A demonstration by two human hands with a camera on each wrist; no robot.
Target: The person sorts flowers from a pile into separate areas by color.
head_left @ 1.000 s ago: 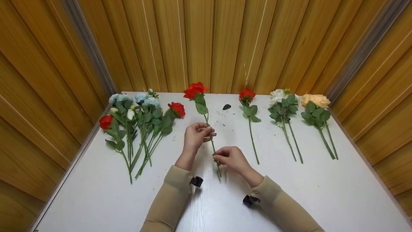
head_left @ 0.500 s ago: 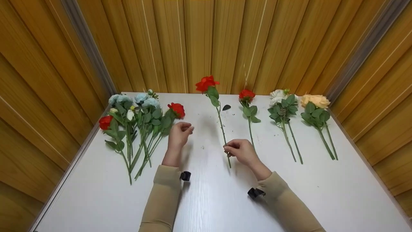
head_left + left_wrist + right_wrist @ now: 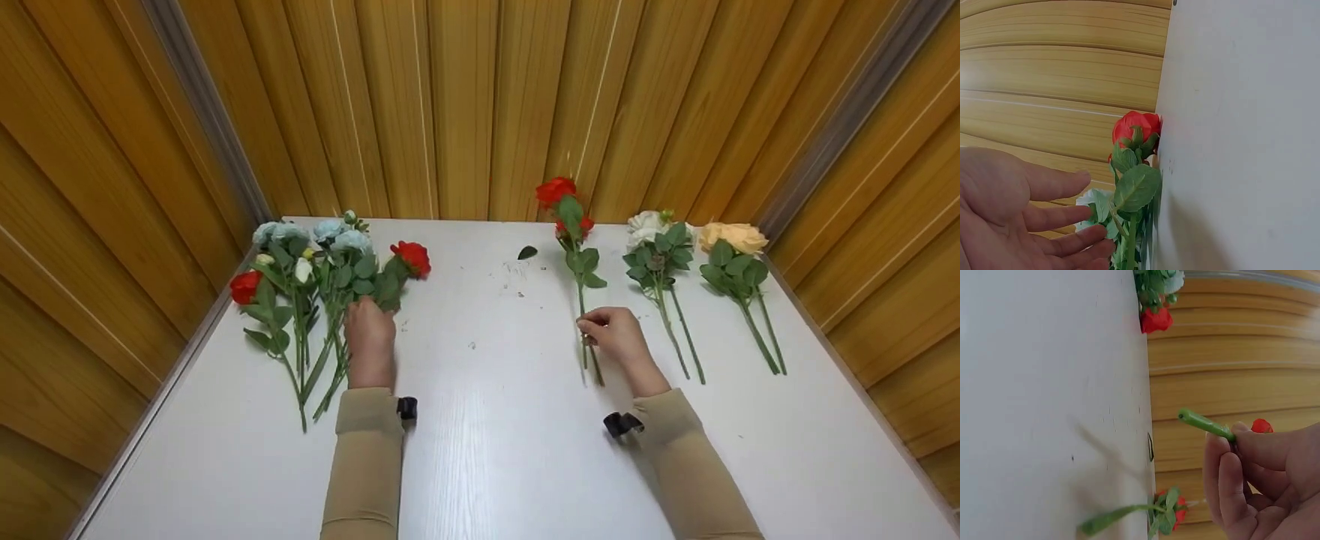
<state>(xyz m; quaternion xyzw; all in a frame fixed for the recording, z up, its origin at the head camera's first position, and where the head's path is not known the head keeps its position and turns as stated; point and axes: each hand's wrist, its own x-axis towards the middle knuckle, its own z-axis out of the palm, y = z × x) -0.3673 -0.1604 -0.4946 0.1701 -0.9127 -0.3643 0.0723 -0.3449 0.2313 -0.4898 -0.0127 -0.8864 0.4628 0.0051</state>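
Note:
My right hand pinches a red rose low on its stem, between thumb and fingers. The right wrist view shows the cut end of that green stem jutting from the fingertips, raised off the table. Another red rose lies beneath it, partly covered. At the left, my left hand is over the stems beside a red rose and pale blue flowers. Its fingers are stretched out near a leafy stem in the left wrist view, holding nothing that I can see.
White roses and peach roses lie at the right on the white table. One more red rose lies far left. A loose dark leaf is near the back edge, below the wood-panelled wall.
My left hand has let go of the red rose's stem and moved left to the flower bunch. The right hand has carried the rose right, over the one lying there.

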